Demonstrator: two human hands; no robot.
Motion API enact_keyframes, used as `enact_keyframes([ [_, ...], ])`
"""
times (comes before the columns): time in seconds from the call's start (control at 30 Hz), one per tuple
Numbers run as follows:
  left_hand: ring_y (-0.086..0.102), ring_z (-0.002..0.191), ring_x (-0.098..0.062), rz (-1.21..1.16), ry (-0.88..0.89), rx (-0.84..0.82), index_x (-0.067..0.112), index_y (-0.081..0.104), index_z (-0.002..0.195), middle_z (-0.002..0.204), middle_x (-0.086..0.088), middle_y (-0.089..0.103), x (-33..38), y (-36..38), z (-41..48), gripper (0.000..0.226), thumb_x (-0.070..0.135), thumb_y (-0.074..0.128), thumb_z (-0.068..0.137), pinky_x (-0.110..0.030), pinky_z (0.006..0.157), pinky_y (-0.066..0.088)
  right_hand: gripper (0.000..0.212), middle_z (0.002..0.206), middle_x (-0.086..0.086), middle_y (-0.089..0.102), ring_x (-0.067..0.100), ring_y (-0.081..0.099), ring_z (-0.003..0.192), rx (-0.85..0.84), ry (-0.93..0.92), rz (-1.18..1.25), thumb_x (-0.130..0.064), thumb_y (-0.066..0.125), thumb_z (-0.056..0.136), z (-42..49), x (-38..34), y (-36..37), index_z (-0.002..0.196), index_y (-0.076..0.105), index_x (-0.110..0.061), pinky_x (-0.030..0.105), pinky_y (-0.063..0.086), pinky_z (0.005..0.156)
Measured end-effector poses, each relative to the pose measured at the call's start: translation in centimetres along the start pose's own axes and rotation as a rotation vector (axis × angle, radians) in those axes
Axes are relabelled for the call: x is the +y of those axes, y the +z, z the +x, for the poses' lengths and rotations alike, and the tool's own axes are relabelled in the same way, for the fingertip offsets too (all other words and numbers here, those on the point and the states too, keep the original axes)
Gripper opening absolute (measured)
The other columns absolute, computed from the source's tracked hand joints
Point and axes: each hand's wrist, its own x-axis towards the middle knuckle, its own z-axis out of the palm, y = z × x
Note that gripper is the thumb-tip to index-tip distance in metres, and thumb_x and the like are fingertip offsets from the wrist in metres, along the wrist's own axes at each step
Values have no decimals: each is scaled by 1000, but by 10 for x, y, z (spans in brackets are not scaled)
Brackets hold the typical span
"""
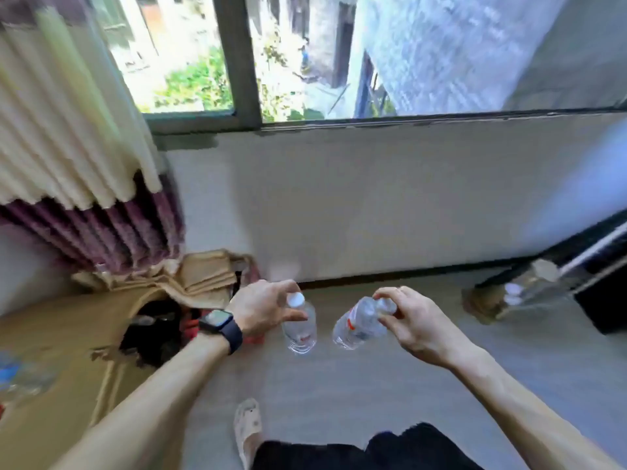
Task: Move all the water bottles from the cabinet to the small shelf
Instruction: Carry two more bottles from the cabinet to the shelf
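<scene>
I carry two clear plastic water bottles over the grey floor. My left hand, with a dark smartwatch on its wrist, grips the neck of an upright bottle that has a white cap and a red label. My right hand holds a second bottle by its top; this one tilts, base pointing down-left. At the far right, a blurred low shelf on the floor holds several white-capped bottles. The view is smeared by motion.
A brown cardboard heap and dark clutter lie on the floor at left, under a cream and purple curtain. A white wall and window stand ahead. A black cabinet is at the right edge. My sandalled foot is below.
</scene>
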Motion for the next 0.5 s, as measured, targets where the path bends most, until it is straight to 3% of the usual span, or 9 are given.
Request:
enact_keyframes([
  [0.17, 65, 82, -7, -312, 219, -164, 35, 66, 95, 84, 15, 70, 135, 16, 74, 37, 57, 80, 69, -26, 78, 52, 25, 104, -5, 59, 18, 59, 94, 198, 323, -15, -31, 62, 94, -102, 91, -71, 117, 58, -24, 26, 43, 81],
  [0.23, 67, 85, 1, -388, 277, -231, 32, 69, 95, 87, 15, 73, 189, 27, 99, 34, 53, 80, 71, -22, 80, 53, 22, 102, -6, 59, 18, 57, 92, 282, 461, 14, -30, 63, 94, -144, 115, -89, 114, 59, -24, 19, 37, 75],
  [0.33, 68, 86, 1, -439, 391, -325, 28, 71, 96, 89, 13, 74, 274, 51, 130, 32, 50, 79, 75, -24, 81, 53, 18, 102, -6, 62, 16, 56, 92, 422, 645, 39, -35, 61, 92, -199, 148, -112, 107, 58, -26, 15, 33, 72],
  [0.5, 66, 92, 1, -385, 591, -453, 33, 71, 100, 94, 17, 73, 411, 104, 163, 33, 55, 75, 77, -31, 87, 54, 24, 103, -5, 60, 19, 55, 95, 570, 892, 49, -44, 56, 95, -267, 196, -148, 107, 56, -23, 27, 39, 79],
])
